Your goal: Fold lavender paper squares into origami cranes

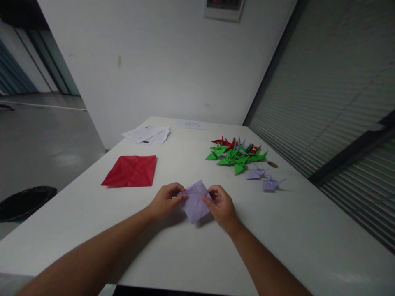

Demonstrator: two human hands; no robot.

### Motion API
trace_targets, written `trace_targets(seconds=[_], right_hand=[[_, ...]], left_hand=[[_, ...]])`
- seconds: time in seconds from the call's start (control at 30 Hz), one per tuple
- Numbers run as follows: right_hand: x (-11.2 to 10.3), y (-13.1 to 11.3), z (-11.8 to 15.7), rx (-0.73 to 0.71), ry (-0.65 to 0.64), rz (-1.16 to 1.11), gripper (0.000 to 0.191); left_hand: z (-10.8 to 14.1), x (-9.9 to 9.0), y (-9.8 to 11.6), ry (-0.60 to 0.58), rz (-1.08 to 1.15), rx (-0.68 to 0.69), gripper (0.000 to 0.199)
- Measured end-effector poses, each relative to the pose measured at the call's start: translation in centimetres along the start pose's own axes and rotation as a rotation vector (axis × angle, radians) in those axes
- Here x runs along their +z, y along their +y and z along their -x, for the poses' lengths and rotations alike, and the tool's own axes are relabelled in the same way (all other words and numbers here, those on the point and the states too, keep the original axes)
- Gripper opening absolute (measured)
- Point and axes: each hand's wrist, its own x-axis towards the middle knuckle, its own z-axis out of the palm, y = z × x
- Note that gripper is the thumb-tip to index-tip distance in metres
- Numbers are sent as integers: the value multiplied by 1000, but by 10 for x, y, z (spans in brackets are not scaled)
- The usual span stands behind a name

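We pinch the purple paper between left hand and right hand near the white table edge — fingers closed on its side corners — thin, light, floppy, best held by edges.

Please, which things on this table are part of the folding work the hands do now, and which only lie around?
In use:
- purple paper sheet, pinched by the left hand and the right hand

Lying about:
- red creased sheet
- pile of folded green and red cranes
- two purple cranes
- white papers
- black bin on the floor
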Motion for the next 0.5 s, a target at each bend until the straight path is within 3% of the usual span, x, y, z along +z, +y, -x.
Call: trace_targets(seconds=[0.13,0.33,0.5], right_hand=[[2,3,0,67,3,-97,30],[2,-6,-3,214,-105,-227,42],[1,-8,-6,247,-46,-206,40]], left_hand=[[-1,3,2,31,56,10,30],[-4,2,4,107,87,22,36],[-5,0,3,136,47,35,33]])
